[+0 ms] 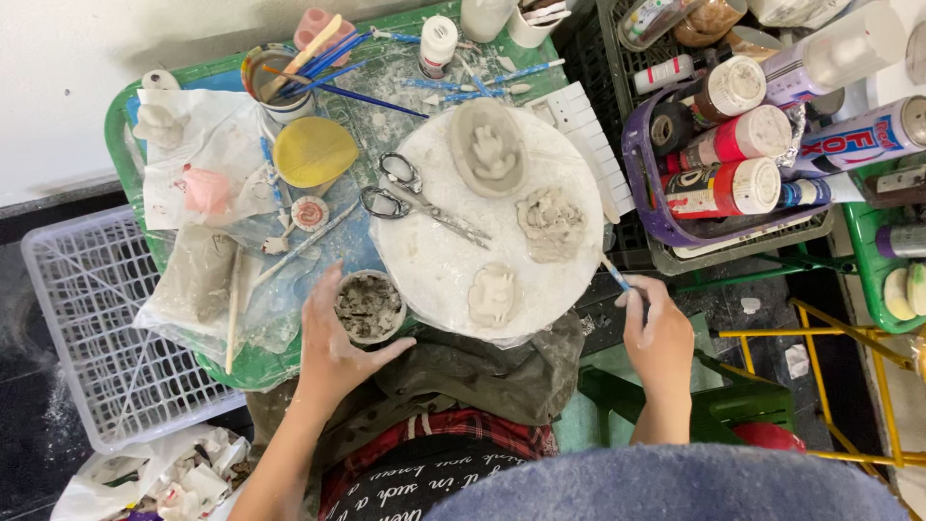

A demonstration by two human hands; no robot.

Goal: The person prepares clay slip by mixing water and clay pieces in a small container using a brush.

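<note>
My left hand (333,342) cups a small round cup of grey clay slip (368,307) at the near edge of the green tray (231,365). My right hand (658,338) grips a thin blue-handled tool (614,274) just off the right rim of the round white board (434,270). On the board lie three grey clay pieces: an oval dish shape (488,148) at the back, a rough lump (551,224) on the right, and a small figure (493,294) near me. Scissors (417,201) lie across the board's left side.
A cup of blue brushes (275,82), a yellow sponge (313,151) and clay in plastic wrap (198,280) fill the tray's left. A purple basket (641,207) of spray cans stands right. A white mesh basket (87,328) sits on the floor at left.
</note>
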